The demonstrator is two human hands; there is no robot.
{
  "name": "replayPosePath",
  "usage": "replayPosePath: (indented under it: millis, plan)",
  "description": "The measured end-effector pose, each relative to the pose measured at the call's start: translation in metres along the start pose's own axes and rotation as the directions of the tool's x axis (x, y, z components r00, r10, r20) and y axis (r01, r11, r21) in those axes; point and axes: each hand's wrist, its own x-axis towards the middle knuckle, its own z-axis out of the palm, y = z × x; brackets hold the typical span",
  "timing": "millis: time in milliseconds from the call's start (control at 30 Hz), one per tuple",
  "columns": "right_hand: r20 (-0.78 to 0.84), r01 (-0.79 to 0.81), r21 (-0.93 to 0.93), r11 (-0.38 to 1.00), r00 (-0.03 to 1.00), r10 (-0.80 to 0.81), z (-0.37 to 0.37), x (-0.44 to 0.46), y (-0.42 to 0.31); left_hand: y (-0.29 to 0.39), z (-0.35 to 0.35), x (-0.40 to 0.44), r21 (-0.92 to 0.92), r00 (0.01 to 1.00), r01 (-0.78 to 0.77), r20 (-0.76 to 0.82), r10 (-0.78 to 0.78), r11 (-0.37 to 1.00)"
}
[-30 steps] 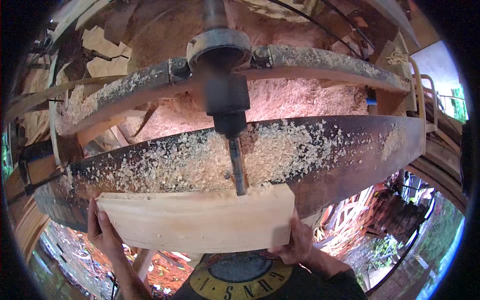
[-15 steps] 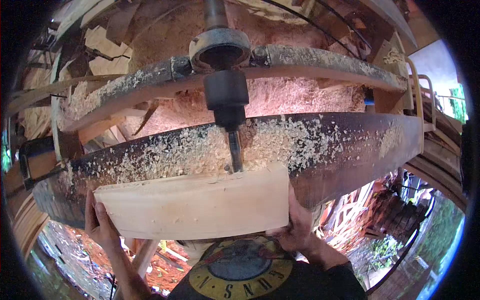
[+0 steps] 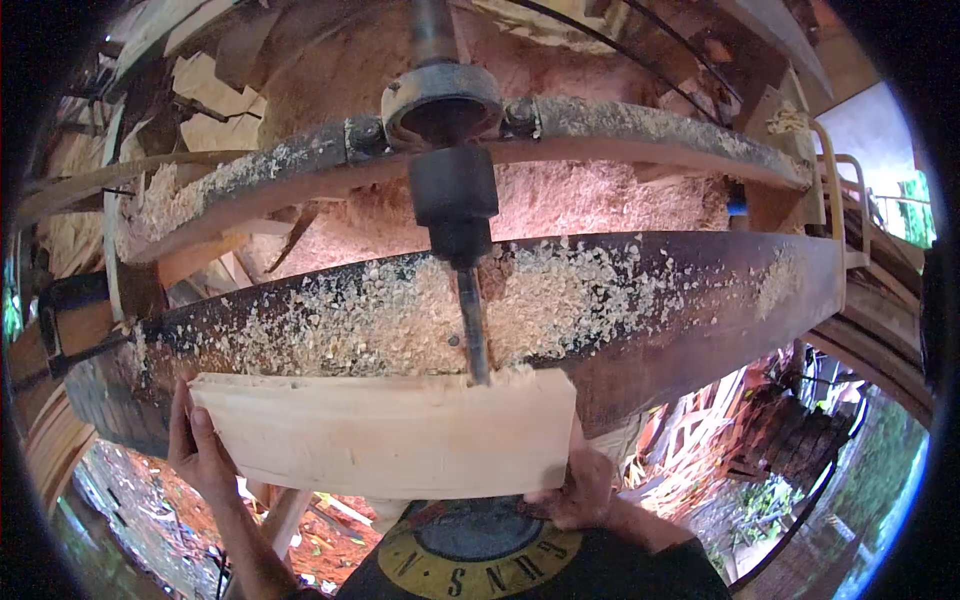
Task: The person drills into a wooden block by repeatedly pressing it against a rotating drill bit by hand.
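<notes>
A pale wooden board (image 3: 380, 440) lies across the front edge of the machine's dark table, its far edge touching or very near the drill bit (image 3: 473, 325). My left hand (image 3: 203, 445) grips the board's left end, with thumb and fingers along that edge. At the opposite end, my right hand (image 3: 575, 485) is closed round the near right corner. Above the board hangs the black chuck (image 3: 452, 190) that carries the bit. The bit's tip meets the board's far edge right of its middle; how deep it goes is hidden.
Wood chips (image 3: 400, 310) cover much of the dark table (image 3: 690, 320). A chip-strewn curved beam (image 3: 650, 130) runs behind it, with a round metal collar (image 3: 441, 100) around the spindle. A dark clamp (image 3: 75, 320) sits at the left. Scrap wood (image 3: 690, 425) lies below right.
The board's right end has swung toward my body, and my right hand has come with it. My left hand stays nearly in place. More of the bit and the chips shows now.
</notes>
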Motion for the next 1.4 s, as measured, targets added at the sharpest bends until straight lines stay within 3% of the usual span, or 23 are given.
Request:
replayPosePath:
  millis: [33,133,267,367,567,767,833,933,1033,1133,1267,1400]
  plan:
    - [-0.013,0.041,-0.016,0.999,0.999,-0.041,0.004,-0.004,0.003,-0.001,-0.002,0.0,-0.004,1.0,0.004,0.007,-0.004,1.0]
    - [0.038,-0.035,-0.114,0.993,0.999,0.039,-0.004,0.012,0.007,-0.005,-0.004,0.002,-0.021,0.999,0.041,-0.019,-0.042,0.999]
    - [-0.023,-0.02,0.034,0.999,1.0,0.021,-0.01,0.024,-0.002,0.007,0.004,0.001,0.018,0.999,0.029,-0.018,-0.029,0.999]
    - [0.003,-0.032,0.025,0.999,0.999,0.032,-0.001,0.002,-0.008,0.009,0.003,0.001,-0.02,1.0,-0.001,0.029,0.001,1.0]
    - [-0.075,0.108,0.049,0.993,0.992,-0.104,0.013,-0.013,0.013,-0.01,-0.01,0.003,-0.027,0.999,-0.003,0.033,0.004,1.0]
    - [-0.02,0.004,0.089,0.996,1.0,-0.003,0.002,0.007,-0.001,-0.003,-0.006,0.005,-0.015,1.0,0.01,0.009,-0.01,1.0]
    - [-0.019,0.027,0.054,0.998,0.999,-0.026,-0.004,0.013,-0.001,0.01,0.003,0.004,0.041,1.0,-0.028,0.014,0.027,0.999]
    - [-0.019,0.028,-0.086,0.996,0.999,-0.03,-0.016,0.029,-0.002,0.007,0.007,0.001,-0.013,0.998,0.046,-0.043,-0.046,0.999]
    - [-0.015,0.051,-0.095,0.994,0.999,-0.052,-0.017,0.032,0.007,0.019,0.01,0.002,0.121,1.0,-0.006,-0.021,0.009,0.993]
    - [-0.006,-0.039,-0.136,0.99,0.999,0.039,-0.01,0.014,-0.009,0.019,0.011,0.003,0.03,0.999,-0.035,0.016,0.035,0.999]
    - [-0.082,0.077,0.014,0.997,0.994,-0.076,0.01,-0.011,0.011,0.002,-0.004,0.004,-0.034,0.997,0.032,0.068,-0.029,0.999]
    - [-0.08,0.153,-0.034,0.988,0.985,-0.155,0.014,-0.006,0.012,-0.001,-0.007,0.009,-0.027,0.999,0.007,0.049,-0.005,1.0]
